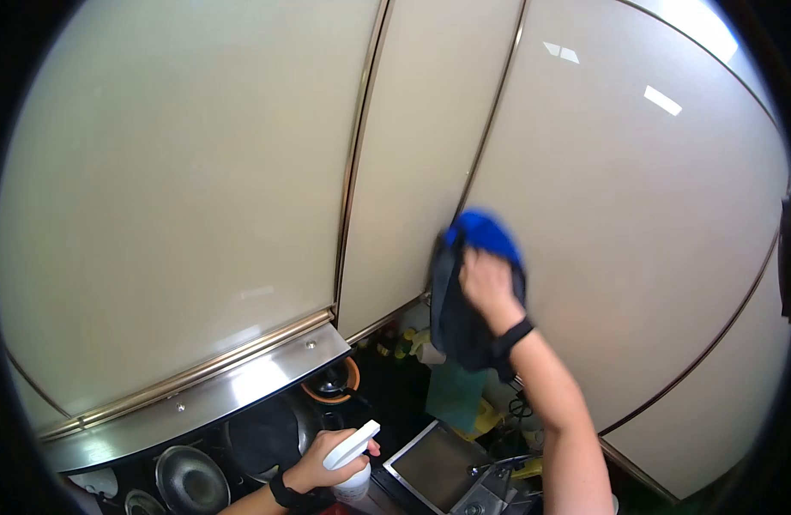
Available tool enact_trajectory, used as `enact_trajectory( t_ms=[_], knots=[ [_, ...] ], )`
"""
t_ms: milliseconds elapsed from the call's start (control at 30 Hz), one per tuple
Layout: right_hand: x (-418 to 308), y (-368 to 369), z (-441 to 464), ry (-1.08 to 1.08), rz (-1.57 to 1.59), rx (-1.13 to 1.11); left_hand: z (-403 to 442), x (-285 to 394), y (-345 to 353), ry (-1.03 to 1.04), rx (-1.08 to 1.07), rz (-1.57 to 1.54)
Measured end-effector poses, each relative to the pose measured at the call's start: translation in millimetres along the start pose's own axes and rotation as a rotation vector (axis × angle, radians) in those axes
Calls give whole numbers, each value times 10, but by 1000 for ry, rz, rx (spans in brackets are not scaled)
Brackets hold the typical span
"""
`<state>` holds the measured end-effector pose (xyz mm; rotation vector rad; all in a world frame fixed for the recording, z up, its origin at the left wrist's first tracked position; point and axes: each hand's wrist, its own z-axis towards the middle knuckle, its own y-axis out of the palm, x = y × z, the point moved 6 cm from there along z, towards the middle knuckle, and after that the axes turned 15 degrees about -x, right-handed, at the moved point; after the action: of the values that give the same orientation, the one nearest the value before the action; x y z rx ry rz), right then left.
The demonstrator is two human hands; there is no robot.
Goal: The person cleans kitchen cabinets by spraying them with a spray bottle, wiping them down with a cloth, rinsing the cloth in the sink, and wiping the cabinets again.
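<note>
My right hand [487, 276] grips a blue and dark grey cloth [468, 322] against the pale cabinet doors, close to the seam between two panels; the cloth is slightly blurred and hangs down below the hand. Low in the view, my left hand [331, 459] is wrapped round the neck of a white spray bottle [353, 482], whose nozzle points up and to the right. Glossy cream cabinet doors [618, 215] with metal edges fill most of the view. Both wrists have black bands.
A steel hood edge [258, 378] runs below the left cabinet. Beneath it are a pan [192, 481] and an orange-rimmed pot [354, 375]. A framed dark panel [434, 468], a green board [454, 395] and cluttered items stand lower right of centre.
</note>
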<state>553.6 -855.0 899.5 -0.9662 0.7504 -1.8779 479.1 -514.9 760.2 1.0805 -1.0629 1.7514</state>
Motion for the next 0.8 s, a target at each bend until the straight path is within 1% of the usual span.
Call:
enact_trajectory(
  t_ms=[33,67,100,133,167,200,267,300,333,400,433,467,500,533,600,633,700,733,767,800],
  knots=[
    [88,-475,273,68,-90,158,-43,24,-8,4,11,0],
    [186,-906,524,130,-31,151,-76,25,-25,0,29,-31],
    [260,-1233,718,144,-145,295,-92,17,-19,2,33,-38],
    [290,-1497,874,141,-191,363,-106,8,-25,20,46,-93],
    [295,-1665,949,144,-235,435,-113,4,-53,37,58,-143],
    [264,-1691,981,144,-231,449,-111,45,-58,30,53,-159],
    [130,-1673,975,197,-361,458,-117,56,-63,24,41,-141],
    [94,-1426,957,137,-288,424,-118,46,-61,29,38,-123],
    [-35,-1222,840,124,-257,323,-121,45,-49,31,38,-115],
    [-221,-566,541,100,-204,189,-151,39,-24,-19,51,-132],
    [-277,-54,351,69,-164,93,-169,50,-14,-19,53,-128],
    [-333,481,136,59,-81,-112,-220,59,-3,-27,50,-110],
    [-403,898,-133,-21,-188,28,-276,82,-1,-32,47,-90],
    [-514,893,-303,-25,-303,-24,-336,111,0,-41,41,-70],
    [-435,960,-447,-103,-113,-197,-443,117,-4,-25,32,-54],
    [-381,894,-447,-141,-42,-271,-493,155,-5,-10,25,-33],
    [-150,457,-217,-124,-211,-5,-555,297,-50,9,25,-2],
    [-19,-17,21,29,-81,-284,-583,373,-89,30,36,17],
    [145,-355,266,89,-138,-202,-619,446,-102,45,44,33],
    [226,-796,400,88,-144,37,-642,508,-121,50,72,-7]
  ],
)
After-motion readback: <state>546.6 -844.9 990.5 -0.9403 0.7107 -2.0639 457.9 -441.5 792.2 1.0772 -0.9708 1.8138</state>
